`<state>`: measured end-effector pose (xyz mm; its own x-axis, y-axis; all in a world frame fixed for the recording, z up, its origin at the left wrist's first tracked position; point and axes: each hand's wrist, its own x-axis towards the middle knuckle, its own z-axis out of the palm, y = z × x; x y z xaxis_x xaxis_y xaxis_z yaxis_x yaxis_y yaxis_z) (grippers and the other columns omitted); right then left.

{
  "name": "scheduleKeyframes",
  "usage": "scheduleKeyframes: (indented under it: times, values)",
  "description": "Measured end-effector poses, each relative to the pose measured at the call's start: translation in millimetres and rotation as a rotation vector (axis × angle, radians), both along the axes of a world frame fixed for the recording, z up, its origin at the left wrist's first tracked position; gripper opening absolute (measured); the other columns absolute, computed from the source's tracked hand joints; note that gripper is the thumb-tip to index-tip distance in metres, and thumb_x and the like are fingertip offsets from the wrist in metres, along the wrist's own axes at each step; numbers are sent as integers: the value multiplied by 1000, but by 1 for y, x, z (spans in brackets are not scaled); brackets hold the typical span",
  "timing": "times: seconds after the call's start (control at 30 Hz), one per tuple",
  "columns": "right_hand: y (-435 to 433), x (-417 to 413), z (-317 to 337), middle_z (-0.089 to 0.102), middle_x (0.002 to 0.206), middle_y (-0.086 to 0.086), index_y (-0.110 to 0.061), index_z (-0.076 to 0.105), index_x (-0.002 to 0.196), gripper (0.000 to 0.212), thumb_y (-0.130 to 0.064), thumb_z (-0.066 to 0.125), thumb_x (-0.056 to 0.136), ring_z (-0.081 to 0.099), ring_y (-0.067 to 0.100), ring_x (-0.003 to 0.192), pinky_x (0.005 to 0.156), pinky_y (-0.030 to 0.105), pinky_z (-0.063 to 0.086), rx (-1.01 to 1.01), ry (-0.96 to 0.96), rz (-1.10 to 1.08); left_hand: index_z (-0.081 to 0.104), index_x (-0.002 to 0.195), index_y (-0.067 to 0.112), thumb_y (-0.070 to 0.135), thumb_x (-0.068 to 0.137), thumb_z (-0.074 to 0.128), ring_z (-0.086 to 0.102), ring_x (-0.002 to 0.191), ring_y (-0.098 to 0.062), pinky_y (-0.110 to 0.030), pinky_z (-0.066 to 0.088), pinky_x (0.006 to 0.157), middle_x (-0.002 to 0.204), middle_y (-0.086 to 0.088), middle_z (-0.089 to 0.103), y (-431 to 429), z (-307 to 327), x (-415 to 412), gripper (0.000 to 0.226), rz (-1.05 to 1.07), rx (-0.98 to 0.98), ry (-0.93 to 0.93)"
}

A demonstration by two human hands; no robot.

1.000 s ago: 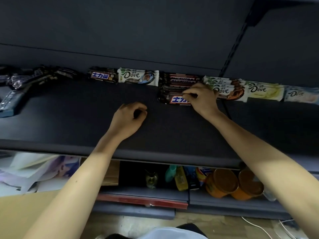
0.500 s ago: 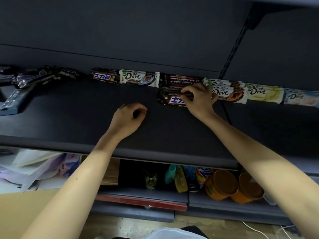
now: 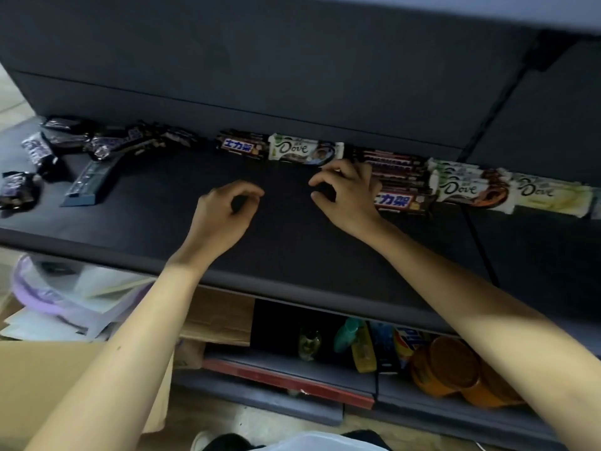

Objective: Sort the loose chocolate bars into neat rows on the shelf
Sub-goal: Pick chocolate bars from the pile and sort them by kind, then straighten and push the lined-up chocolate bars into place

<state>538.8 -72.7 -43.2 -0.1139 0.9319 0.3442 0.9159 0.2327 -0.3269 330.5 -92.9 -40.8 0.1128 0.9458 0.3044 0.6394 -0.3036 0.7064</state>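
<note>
Labels first: I read 士力架 on a brown bar (image 3: 242, 148) at the far edge of the shelf (image 3: 292, 255), and "Dove" on the white-and-brown bar (image 3: 305, 151) touching its right end. Right of that is a stack of brown bars (image 3: 398, 172); the nearest bar (image 3: 400, 201) shows 士力架 again. Next right are overlapped Dove bars (image 3: 468, 188) with brown artwork, then a pale yellow Dove bar (image 3: 553, 196), all along the back panel. Other print is too blurred for me to read.

Shelf is dark and matte, back panel dark too. Lower shelf underneath holds orange tubs (image 3: 452, 366), a teal-topped bottle (image 3: 349, 333) and cardboard (image 3: 221, 317). Clear plastic sheets (image 3: 81, 288) at near left.

Loose bars (image 3: 97, 141): dark crinkled wrappers with purple-white print, heaped at all angles at the far left of the shelf, some overlapping. One flat grey-blue bar (image 3: 91, 183) lies just near of the heap, angled.

Left hand (image 3: 224, 213): over bare shelf around the middle, fingers loosely curled, thumb close to index, nothing in it.

Right hand (image 3: 348, 193): just left of the brown stack, covering its left ends. Fingers bent and spread, fingertips by the Dove bar's right end. I see nothing gripped.
</note>
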Motion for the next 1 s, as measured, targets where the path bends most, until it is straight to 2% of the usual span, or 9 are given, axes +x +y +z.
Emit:
scheduleKeyframes:
  times: [0.07, 0.2, 0.33, 0.43, 0.63, 0.73, 0.83, 0.93, 1.0]
  values:
    - [6, -28, 2, 44, 124, -11, -28, 62, 107, 19, -34, 54, 91, 23, 20, 125, 83, 29, 14, -29, 25, 52, 65, 106, 22, 16, 93, 51, 51, 70, 5, 5, 33, 62, 95, 18, 57, -2, -1, -23, 20, 33, 30, 37]
    - [17, -86, 3, 44, 124, -12, -29, 62, 105, 17, -35, 54, 91, 23, 18, 124, 86, 30, 14, -85, 42, 169, 67, 103, 16, 10, 91, 52, 54, 89, -4, 5, 30, 68, 95, 13, 59, -2, -9, -71, 20, 104, 53, 82]
    - [23, -141, 2, 45, 125, -12, -30, 62, 105, 17, -35, 53, 91, 25, 17, 122, 85, 30, 13, -118, 55, 250, 69, 100, 14, 7, 89, 53, 58, 91, -10, -9, 31, 72, 96, 6, 66, 4, -13, -116, 20, 146, 51, 154]
    - [26, -176, -3, 46, 125, -12, -31, 62, 106, 18, -36, 52, 92, 26, 17, 122, 86, 29, 13, -148, 30, 294, 69, 97, 11, 4, 87, 54, 63, 96, -19, -14, 34, 76, 98, -1, 70, 9, -15, -147, 19, 161, 69, 168]
    - [42, -243, -11, 46, 127, -10, -31, 59, 113, 22, -35, 50, 93, 32, 17, 124, 87, 30, 15, -164, 58, 332, 70, 95, 12, 5, 87, 54, 61, 101, -26, -25, 39, 82, 102, -3, 70, 21, -24, -210, 20, 235, 62, 205]
    - [56, -279, -7, 47, 129, -8, -31, 56, 119, 27, -37, 49, 93, 40, 17, 123, 92, 33, 20, -181, 65, 363, 70, 94, 9, 0, 85, 55, 61, 96, -30, -22, 36, 77, 102, -8, 69, 26, -31, -240, 20, 290, 93, 181]
    - [72, -315, -6, 48, 129, -2, -29, 53, 121, 40, -52, 49, 89, 45, 21, 121, 95, 40, 25, -209, -2, 303, 65, 104, 5, -5, 83, 52, 62, 95, -31, -21, 36, 74, 108, -13, 65, 29, -38, -254, 27, 333, 99, 121]
    - [83, -348, -9, 42, 138, 5, -25, 44, 131, 64, -67, 45, 83, 39, 30, 126, 99, 45, 29, -263, -91, 231, 51, 117, 0, -4, 83, 41, 62, 98, -32, -28, 39, 74, 112, -17, 60, 33, -40, -256, 35, 386, 70, -6]
    - [87, -363, -10, 32, 144, 10, -23, 36, 137, 72, -68, 47, 81, 31, 35, 129, 100, 46, 31, -304, -130, 194, 46, 121, -3, 6, 81, 36, 60, 99, -33, -33, 41, 77, 116, -21, 54, 36, -38, -256, 43, 392, 75, -63]
